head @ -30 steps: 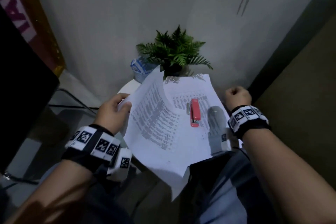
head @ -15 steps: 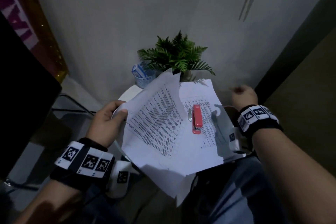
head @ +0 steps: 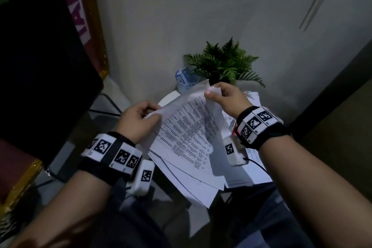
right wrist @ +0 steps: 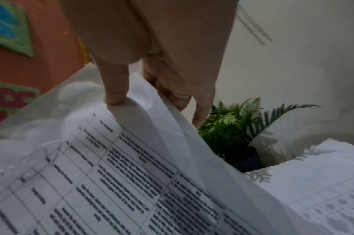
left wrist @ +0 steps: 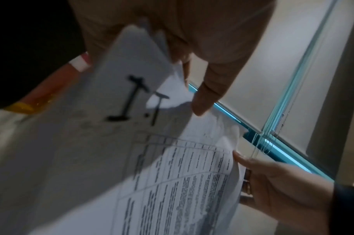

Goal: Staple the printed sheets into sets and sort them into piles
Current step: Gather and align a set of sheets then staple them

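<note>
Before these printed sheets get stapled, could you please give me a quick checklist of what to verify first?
1. Left hand grips the white printed sheets at their left corner: ok.
2. Right hand pinches the top right corner: ok.
3. Sheet edges squared together: not ok, the corners fan apart in the right wrist view.
4. Red stapler within reach: ok, though mostly hidden behind the right wrist.
5. Stapler loaded: cannot tell.
6. Pile of loose printed sheets beneath stays separate: ok.

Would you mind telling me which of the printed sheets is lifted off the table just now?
The printed table sheet pinched at its far corners by the left hand and right hand; the other sheets lie flat beneath it.
</note>
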Motion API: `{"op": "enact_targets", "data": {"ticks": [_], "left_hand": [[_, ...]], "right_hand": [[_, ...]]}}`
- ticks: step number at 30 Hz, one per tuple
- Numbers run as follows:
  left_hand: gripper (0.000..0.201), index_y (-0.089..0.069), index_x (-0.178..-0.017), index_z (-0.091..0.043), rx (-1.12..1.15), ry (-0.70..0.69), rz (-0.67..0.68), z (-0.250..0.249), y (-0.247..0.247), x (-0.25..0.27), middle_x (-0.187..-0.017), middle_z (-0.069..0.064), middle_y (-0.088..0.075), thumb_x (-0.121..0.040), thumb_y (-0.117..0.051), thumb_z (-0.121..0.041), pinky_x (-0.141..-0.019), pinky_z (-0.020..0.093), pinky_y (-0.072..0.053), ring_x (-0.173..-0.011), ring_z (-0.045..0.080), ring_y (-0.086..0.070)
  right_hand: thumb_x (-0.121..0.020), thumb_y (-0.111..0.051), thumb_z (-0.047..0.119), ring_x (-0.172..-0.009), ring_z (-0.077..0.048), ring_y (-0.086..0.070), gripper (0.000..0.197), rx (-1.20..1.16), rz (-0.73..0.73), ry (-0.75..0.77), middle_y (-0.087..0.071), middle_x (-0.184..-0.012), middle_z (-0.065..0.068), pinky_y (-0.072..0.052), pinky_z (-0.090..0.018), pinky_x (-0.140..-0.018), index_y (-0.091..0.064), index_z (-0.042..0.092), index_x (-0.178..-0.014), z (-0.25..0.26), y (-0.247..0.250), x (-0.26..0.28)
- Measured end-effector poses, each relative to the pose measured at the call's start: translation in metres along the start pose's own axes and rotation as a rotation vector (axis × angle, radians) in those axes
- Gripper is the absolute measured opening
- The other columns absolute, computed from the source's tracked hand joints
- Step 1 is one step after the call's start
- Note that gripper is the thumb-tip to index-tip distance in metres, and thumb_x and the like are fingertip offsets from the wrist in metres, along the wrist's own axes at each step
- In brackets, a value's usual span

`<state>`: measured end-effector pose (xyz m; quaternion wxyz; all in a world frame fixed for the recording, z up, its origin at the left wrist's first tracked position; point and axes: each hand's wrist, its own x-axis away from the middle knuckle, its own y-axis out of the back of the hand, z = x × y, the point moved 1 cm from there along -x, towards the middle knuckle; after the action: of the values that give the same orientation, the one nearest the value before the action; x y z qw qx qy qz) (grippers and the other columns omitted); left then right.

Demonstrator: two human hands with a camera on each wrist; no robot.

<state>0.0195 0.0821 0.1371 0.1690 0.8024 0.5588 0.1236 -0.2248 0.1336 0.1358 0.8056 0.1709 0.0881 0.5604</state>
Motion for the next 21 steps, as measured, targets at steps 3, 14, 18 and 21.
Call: {"op": "enact_targets", "data": {"ticks": [3,14,18,21], "left_hand": [[0.008,-0.062,-0.082,-0.026,-0.139,-0.043,0.058,-0.003,0.001,-0.004,-0.078,-0.002,-0.064,-0.082,-0.069,-0.022,-0.067,0.019,-0.044,-0.073,0.010,-0.057],[0.017,-0.067,-0.100,-0.011,-0.223,-0.050,0.012,-0.003,-0.013,-0.008,-0.089,0.003,-0.068,-0.091,-0.056,-0.020,-0.070,0.022,-0.038,-0.083,0.016,-0.060],[0.020,-0.067,-0.101,-0.011,-0.244,-0.076,0.040,-0.001,-0.017,-0.008,-0.092,0.007,-0.070,-0.091,-0.056,-0.023,-0.077,0.032,-0.050,-0.086,0.022,-0.063],[0.017,-0.067,-0.098,-0.012,-0.237,-0.093,0.054,-0.001,-0.019,-0.008,-0.088,0.006,-0.070,-0.091,-0.057,-0.023,-0.076,0.031,-0.049,-0.084,0.022,-0.063]], "right_hand": [[-0.085,-0.065,0.038,-0.080,-0.017,-0.064,0.019,0.014,0.051,0.015,-0.069,-0.086,-0.006,-0.052,-0.035,-0.080,-0.062,0.020,-0.091,0.007,-0.017,-0.002],[-0.080,-0.070,0.020,-0.075,-0.008,-0.053,0.012,-0.031,-0.389,0.065,-0.058,-0.091,-0.002,-0.041,-0.018,-0.070,-0.058,0.019,-0.081,0.023,-0.040,0.017],[-0.081,-0.071,0.024,-0.084,-0.008,-0.061,0.013,-0.164,-0.050,-0.188,-0.068,-0.088,0.005,-0.043,-0.010,-0.058,-0.071,0.011,-0.085,0.018,-0.063,0.028],[-0.080,-0.072,0.027,-0.081,-0.010,-0.061,0.027,-0.254,-0.031,-0.249,-0.070,-0.093,0.000,-0.045,-0.012,-0.057,-0.072,0.004,-0.094,0.017,-0.070,0.029]]}}
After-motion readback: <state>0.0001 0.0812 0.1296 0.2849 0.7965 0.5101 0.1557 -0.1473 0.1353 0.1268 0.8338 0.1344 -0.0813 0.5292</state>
